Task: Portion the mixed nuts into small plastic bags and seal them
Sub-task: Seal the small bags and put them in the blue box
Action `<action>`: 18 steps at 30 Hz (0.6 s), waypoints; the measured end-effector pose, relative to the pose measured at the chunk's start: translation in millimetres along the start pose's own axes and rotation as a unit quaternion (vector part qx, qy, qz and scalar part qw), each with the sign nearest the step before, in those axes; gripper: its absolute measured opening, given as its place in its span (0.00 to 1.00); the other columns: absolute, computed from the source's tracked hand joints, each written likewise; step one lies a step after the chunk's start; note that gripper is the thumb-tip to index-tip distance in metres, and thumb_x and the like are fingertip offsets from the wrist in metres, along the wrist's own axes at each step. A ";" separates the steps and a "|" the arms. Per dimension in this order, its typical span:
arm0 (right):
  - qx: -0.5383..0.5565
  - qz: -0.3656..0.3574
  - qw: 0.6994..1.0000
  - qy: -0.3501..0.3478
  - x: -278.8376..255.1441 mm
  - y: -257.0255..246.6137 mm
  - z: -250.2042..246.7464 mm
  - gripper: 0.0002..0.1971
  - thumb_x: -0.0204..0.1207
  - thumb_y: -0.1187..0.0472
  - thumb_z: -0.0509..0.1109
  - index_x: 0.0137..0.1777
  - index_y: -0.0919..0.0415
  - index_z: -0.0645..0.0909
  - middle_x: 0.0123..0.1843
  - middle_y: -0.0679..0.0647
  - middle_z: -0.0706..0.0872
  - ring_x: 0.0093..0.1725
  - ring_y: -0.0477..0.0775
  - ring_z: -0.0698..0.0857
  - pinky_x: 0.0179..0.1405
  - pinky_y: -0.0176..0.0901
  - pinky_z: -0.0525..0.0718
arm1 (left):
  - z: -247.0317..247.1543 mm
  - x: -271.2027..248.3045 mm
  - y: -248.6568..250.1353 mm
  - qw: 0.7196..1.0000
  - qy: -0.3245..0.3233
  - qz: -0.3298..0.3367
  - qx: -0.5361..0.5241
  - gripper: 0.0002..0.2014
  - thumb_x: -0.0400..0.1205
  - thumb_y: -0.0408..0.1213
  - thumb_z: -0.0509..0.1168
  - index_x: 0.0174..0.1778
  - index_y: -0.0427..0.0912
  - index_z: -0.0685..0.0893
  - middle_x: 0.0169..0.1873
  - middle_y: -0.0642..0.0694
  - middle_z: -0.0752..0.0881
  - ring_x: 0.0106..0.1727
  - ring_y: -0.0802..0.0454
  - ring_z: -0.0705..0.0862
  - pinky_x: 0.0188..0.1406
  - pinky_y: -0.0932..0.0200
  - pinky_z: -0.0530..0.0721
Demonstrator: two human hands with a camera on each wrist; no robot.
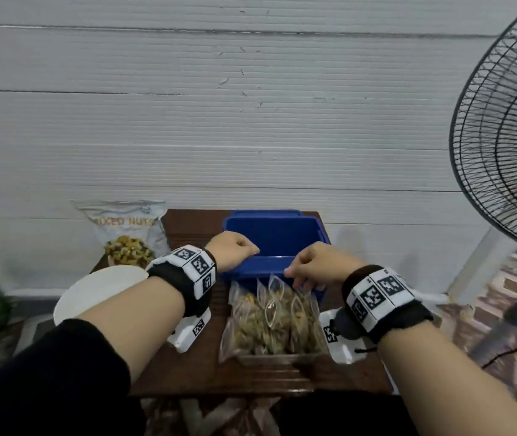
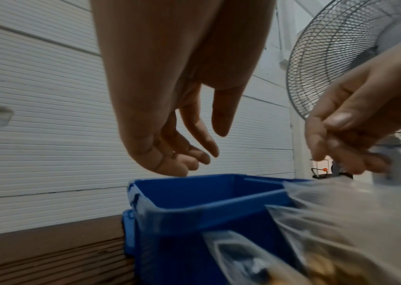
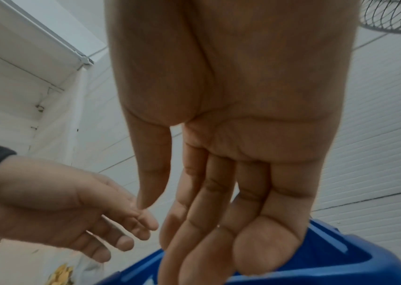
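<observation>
Head view: crinkled clear nut bags (image 1: 271, 319) beside boxy blue plastic bin (image 1: 274, 237).

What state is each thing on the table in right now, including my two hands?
Blue bin: open on top, nothing visible inside.
Small plastic bags: filled with nuts, standing packed together in a clear tray.
Mixed nuts bag: upright against the wall, still holding nuts.
White plate: bare where visible.
Left hand: over the bin, fingers loosely curled, holding nothing.
Right hand: above the bags, fingers relaxed, holding nothing.
Fan: cannot tell if running.
</observation>
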State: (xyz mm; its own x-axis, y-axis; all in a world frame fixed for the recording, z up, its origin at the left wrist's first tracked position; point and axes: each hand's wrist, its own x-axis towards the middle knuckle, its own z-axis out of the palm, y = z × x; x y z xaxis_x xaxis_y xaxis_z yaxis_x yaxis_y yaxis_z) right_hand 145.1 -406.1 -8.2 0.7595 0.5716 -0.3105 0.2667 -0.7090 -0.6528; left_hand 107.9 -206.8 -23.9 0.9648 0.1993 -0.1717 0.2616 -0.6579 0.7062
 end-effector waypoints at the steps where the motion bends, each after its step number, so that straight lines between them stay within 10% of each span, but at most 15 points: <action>1: -0.009 -0.007 1.000 0.023 -2.6 -0.2 4.5 0.11 0.80 0.53 0.69 0.46 0.60 0.87 0.35 0.47 0.89 0.33 0.43 0.85 0.26 0.29 0.77 | 3.2 -6.5 -0.2 1.000 -0.005 0.013 0.006 0.12 0.85 0.45 0.64 0.57 0.44 0.88 0.41 0.56 0.82 0.36 0.61 0.77 0.29 0.69 0.72; 7: 0.027 -0.044 0.993 0.107 -10.5 8.4 32.4 0.07 0.77 0.56 0.72 0.41 0.58 0.88 0.36 0.49 0.89 0.37 0.43 0.84 0.43 0.37 0.82 | 13.9 -42.3 -15.3 0.999 -0.026 0.025 0.002 0.14 0.85 0.47 0.62 0.58 0.44 0.86 0.57 0.50 0.85 0.59 0.53 0.81 0.53 0.59 0.76; 18: 0.064 -0.095 0.986 0.124 -15.8 11.6 46.9 0.02 0.74 0.58 0.76 0.44 0.54 0.89 0.41 0.46 0.89 0.44 0.42 0.86 0.45 0.34 0.80 | 24.4 -78.5 -46.7 0.999 -0.030 0.000 -0.032 0.18 0.75 0.57 0.70 0.56 0.52 0.82 0.41 0.51 0.83 0.42 0.55 0.82 0.41 0.64 0.76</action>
State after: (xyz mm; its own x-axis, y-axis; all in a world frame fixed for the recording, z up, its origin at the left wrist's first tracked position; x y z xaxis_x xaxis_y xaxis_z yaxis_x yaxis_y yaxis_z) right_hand 108.4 -404.1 -43.3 0.8292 0.5589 -0.0060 0.3533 -0.5324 -0.7692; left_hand 20.6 -209.4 -60.1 0.9651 0.1549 -0.2111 0.2615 -0.6089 0.7489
